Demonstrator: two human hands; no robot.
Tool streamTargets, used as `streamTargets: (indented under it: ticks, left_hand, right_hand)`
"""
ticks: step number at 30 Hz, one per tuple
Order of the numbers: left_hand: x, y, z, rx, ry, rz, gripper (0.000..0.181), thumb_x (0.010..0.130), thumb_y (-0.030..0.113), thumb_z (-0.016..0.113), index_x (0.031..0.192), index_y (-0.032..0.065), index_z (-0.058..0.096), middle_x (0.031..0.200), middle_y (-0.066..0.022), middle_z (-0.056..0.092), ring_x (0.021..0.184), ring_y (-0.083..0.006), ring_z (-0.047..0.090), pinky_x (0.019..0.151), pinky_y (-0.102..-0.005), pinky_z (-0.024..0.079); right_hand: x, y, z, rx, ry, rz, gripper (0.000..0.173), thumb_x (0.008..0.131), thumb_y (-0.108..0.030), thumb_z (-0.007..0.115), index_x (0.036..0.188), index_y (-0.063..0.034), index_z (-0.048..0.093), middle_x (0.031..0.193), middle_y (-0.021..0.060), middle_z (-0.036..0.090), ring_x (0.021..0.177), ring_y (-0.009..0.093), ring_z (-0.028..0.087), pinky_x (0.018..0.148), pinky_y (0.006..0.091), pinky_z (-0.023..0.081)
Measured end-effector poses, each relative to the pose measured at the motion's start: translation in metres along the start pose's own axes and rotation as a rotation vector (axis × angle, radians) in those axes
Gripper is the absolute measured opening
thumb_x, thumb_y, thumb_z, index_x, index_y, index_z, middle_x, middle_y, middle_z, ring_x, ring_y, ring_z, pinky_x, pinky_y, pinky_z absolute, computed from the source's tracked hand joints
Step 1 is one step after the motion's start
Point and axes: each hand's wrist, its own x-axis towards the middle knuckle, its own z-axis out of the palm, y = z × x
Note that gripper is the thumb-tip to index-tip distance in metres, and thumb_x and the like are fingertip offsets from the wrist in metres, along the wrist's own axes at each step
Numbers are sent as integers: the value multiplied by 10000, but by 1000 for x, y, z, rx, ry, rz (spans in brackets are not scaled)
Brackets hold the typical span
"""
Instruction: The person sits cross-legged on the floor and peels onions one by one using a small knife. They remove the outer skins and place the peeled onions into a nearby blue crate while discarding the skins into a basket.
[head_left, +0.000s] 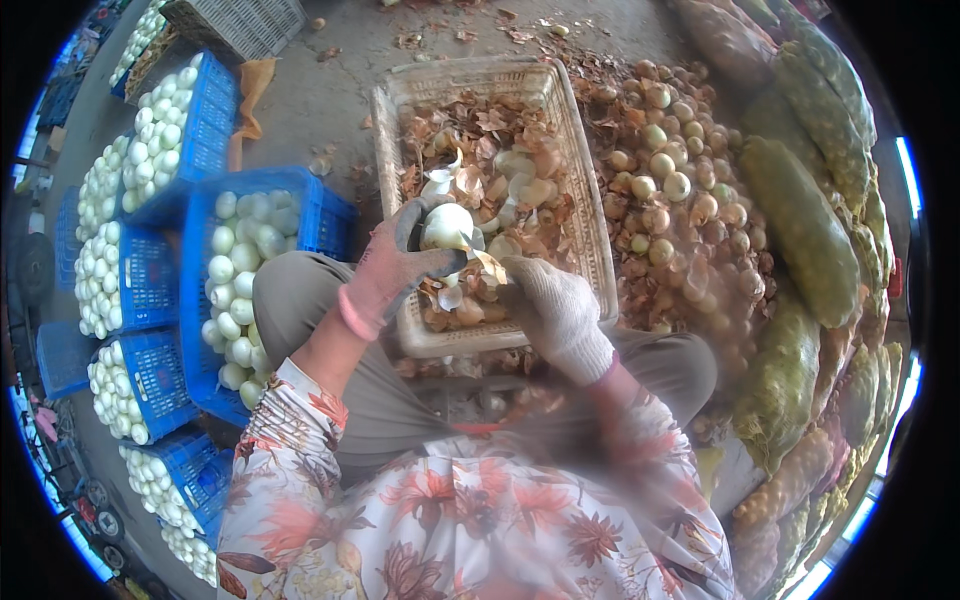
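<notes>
My left hand (397, 262), in a pink glove with dark grey fingers, holds a white, mostly peeled onion (448, 226) between thumb and fingers. Close to its right, my right hand (551, 307), in a whitish knit glove, is closed by a strip of yellowish onion skin (489, 265) that hangs at the onion's lower side. A small blade seems to show at the onion's edge, but my right fingers hide what they grip. Both hands are above a worn cream plastic crate (589, 191) holding brown onion skins and pale peel layers.
A blue crate (196, 300) of peeled onions stands by my left knee, with more filled blue crates (154, 259) beyond. Unpeeled onions (675, 186) lie heaped on the floor at the right, beside stacked full mesh sacks (799, 225). A grey crate (240, 26) sits at upper left.
</notes>
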Motion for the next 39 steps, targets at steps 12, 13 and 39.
streamTargets:
  ticks: [12,13,39]
  left_hand:
    - [-2,-3,6,88,-3,-5,672,759,17,873,1370,-30,597,1183,-77,704,1029,-125,651,907,-287,550]
    - [-2,-2,7,81,-14,-9,678,759,22,878,1374,-28,596,1180,-77,706,1030,-126,651,910,-288,549]
    - [-4,-1,20,-220,-269,-92,751,830,65,827,1511,3,518,1395,-87,642,1272,-197,622,1031,-353,575]
  right_hand:
    - [-5,-4,6,91,-40,215,250,1031,-274,661,1224,-115,656,824,126,661,721,345,688,646,453,545]
    - [-6,-1,8,182,-48,244,256,1045,-277,642,1236,-108,657,805,115,662,697,309,687,638,430,547]
    - [24,4,-7,758,114,682,214,1026,-194,714,1154,-32,658,821,29,666,737,105,631,650,334,537]
